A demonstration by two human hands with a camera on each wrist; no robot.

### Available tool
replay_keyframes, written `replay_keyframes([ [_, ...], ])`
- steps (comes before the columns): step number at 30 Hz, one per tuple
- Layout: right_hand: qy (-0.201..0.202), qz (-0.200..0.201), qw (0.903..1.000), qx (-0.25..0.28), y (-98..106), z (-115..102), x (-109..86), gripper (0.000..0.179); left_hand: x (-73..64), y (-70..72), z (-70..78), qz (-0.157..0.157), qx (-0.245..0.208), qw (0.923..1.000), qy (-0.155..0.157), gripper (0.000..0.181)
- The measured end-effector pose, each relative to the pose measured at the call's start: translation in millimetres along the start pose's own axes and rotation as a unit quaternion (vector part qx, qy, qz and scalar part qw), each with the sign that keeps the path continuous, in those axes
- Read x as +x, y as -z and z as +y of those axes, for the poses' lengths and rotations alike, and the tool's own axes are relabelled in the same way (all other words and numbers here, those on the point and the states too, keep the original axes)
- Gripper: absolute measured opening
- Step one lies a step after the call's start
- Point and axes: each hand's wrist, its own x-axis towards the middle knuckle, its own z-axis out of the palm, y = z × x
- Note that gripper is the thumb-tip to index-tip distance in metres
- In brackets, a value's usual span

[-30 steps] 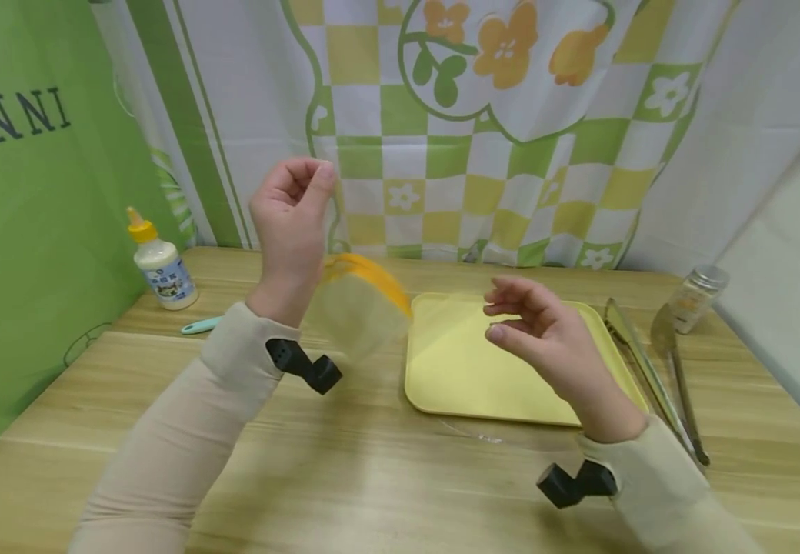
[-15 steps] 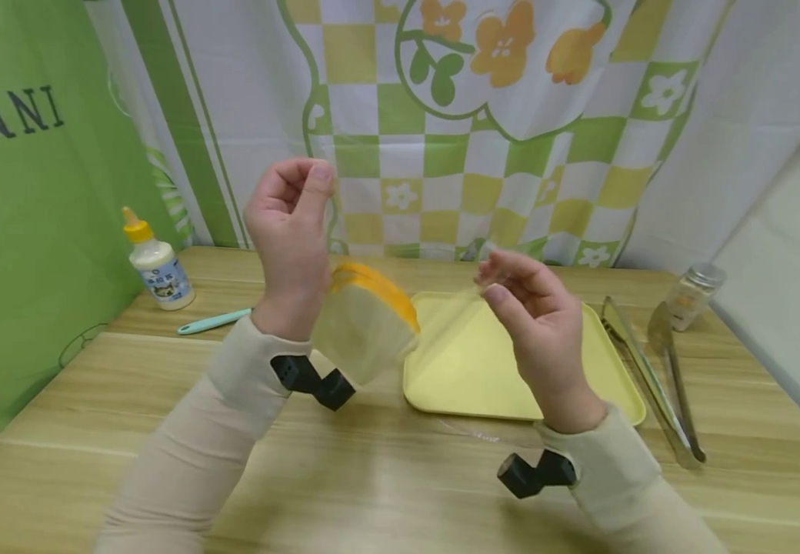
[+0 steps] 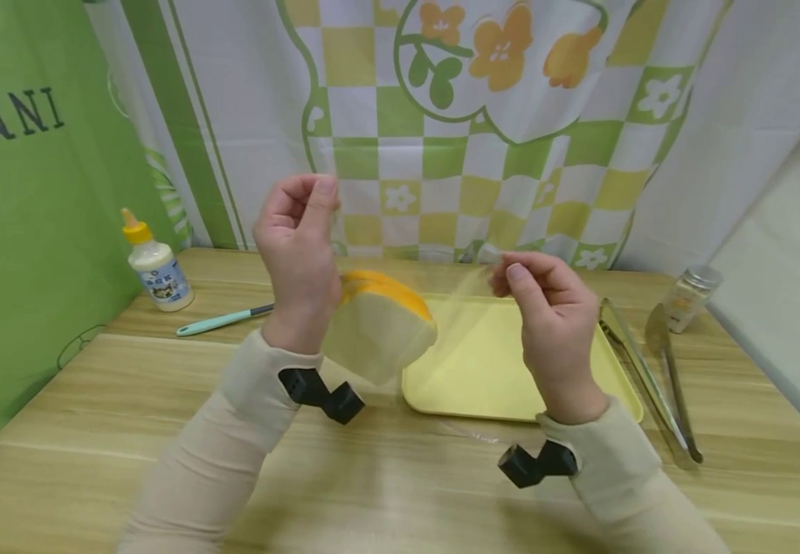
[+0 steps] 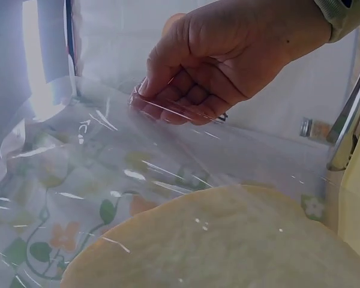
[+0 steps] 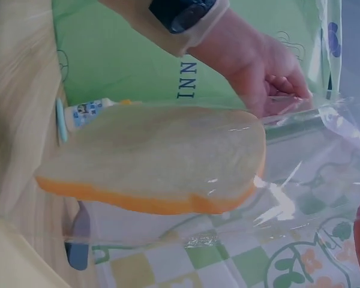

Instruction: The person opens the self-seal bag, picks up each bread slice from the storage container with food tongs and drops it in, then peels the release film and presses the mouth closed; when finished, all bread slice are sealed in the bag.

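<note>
A slice of bread with an orange-brown crust sits inside a clear plastic bag. My left hand pinches one side of the bag's upper end between thumb and fingers, with the slice hanging beside that wrist. On the other side, my right hand pinches the film, which stretches between both hands above the table. In the left wrist view, the right hand has film gathered at its fingertips. The right wrist view shows the slice's pale face and the left hand at the film's edge.
A yellow tray lies behind and below the bag. Tongs and a long-handled utensil lie at its right, near a metal-lidded jar. A yellow-capped squeeze bottle and a teal-handled tool are at the left.
My right hand, its fingers apart a second ago, has closed in a pinch on the bag's film. The left hand has shifted slightly rightward and down, and the bread has swung right.
</note>
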Motion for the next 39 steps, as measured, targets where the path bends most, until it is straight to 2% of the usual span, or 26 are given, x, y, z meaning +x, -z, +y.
replay_keyframes([
  [3,-0.002,0.014,0.9995,0.027,3,-3,6.1,0.016,-0.7,2.4,-0.5,-0.006,-0.029,0.9994,0.014,0.022],
  [8,0.0,0.034,0.9978,0.056,11,-10,19.8,0.013,-2.8,9.5,1.1,-0.03,-0.064,0.9959,0.057,0.023],
  [11,-0.006,0.042,0.9968,0.068,15,-14,27.2,0.011,-5.4,15.9,2.1,-0.043,-0.061,0.9941,0.079,0.024],
  [14,-0.016,0.044,0.9965,0.069,20,-18,31.8,0.011,-8.6,23.5,2.7,-0.072,-0.049,0.9922,0.089,0.025],
  [20,-0.042,0.014,0.9952,0.087,29,-21,33.7,0.01,-12.8,38.9,1.9,-0.139,-0.026,0.9846,0.103,0.027],
  [26,-0.065,0.001,0.9954,0.071,40,-21,29.6,0.012,-14.3,50.1,0.3,-0.202,0.014,0.9735,0.107,0.033],
  [31,-0.084,0.007,0.9944,0.063,47,-20,26.8,0.013,-14.5,54.3,-0.9,-0.247,0.024,0.9637,0.1,0.035],
  [34,-0.088,0.006,0.9949,0.05,49,-19,26.8,0.014,-13.6,55.2,-1.2,-0.261,0.039,0.9606,0.088,0.035],
  [39,-0.095,-0.005,0.9935,0.063,52,-18,27.6,0.013,-11.4,58.8,-2.1,-0.277,0.085,0.9553,0.059,0.035],
])
